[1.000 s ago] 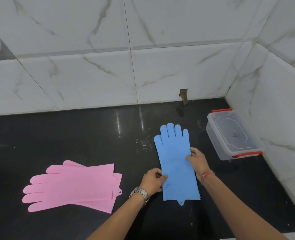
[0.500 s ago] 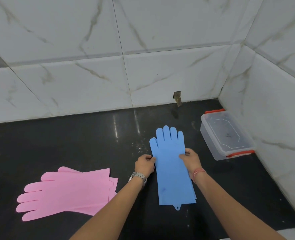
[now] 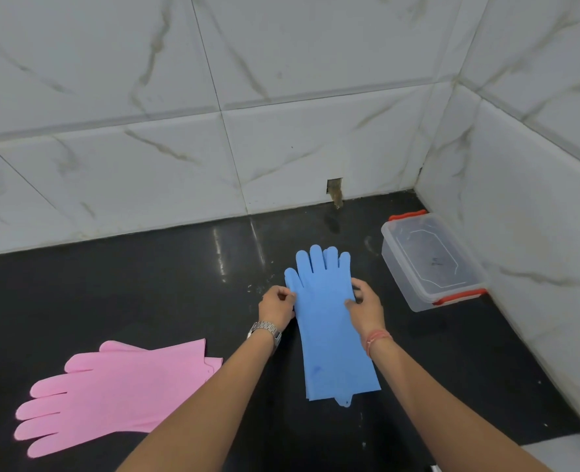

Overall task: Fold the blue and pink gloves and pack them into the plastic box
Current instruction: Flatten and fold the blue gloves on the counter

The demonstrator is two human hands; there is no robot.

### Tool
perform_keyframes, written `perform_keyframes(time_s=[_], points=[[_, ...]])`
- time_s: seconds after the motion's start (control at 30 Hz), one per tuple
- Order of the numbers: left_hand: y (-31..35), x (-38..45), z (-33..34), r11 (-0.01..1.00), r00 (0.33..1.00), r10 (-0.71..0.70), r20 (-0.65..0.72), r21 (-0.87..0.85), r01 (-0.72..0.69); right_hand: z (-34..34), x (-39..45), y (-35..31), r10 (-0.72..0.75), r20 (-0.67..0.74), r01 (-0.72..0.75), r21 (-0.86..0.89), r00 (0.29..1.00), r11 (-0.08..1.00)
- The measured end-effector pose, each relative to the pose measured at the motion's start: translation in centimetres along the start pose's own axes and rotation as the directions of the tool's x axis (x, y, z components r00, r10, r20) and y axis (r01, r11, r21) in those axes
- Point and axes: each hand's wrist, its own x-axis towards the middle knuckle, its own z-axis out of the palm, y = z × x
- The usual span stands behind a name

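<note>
at the frame's centre, blue gloves [image 3: 329,321] lie flat; left hand [image 3: 276,306] and right hand [image 3: 366,306] pinch their side edges. pink gloves [image 3: 118,393] lie lower left, plastic box [image 3: 431,260] right.

Glossy black counter [image 3: 111,287] in a corner, white marble-look tile walls [image 3: 281,97] at the back and right. Small chipped hole [image 3: 334,190] at the back wall's base. Light streaks reflect off the counter near the back edge.

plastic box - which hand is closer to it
Right. The right hand grips the blue gloves' edge facing the plastic box; the left hand holds the far edge.
</note>
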Motion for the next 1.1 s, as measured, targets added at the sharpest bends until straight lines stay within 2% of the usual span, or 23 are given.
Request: perform_keyframes(time_s=[0.1,0.4,0.7,0.83,0.93,1.1], points=[[-0.2,0.2,0.3,0.999,0.999,-0.031,-0.018,0.006,0.031,-0.4,0.2,0.3,0.073,0.009,-0.073,-0.002,0.997,0.997],[0.1,-0.2,0.0,0.995,0.999,-0.054,0.008,0.081,0.053,-1.0,-0.5,0.7,0.073,0.059,-0.068,-0.077,0.996,0.995],[-2.1,-3.5,-1.5,0.972,0.98,-0.114,0.165,0.224,0.075,-2.8,-3.3,2.9,0.024,0.066,-0.006,-0.256,0.998,0.967],[-3.8,-5.3,-1.8,0.963,0.972,-0.073,0.223,0.27,0.011,-3.5,-4.3,3.6,-0.017,0.07,0.039,-0.316,0.997,0.948],[-4.0,-5.9,-1.7,0.946,0.971,-0.037,0.238,0.32,-0.042,-3.5,-4.3,3.4,-0.049,0.06,0.066,-0.335,0.997,0.94],[-3.8,-6.5,-1.5,0.942,0.976,-0.032,0.217,0.333,-0.043,-3.0,-5.2,3.8,-0.108,0.039,0.115,-0.435,0.993,0.893]])
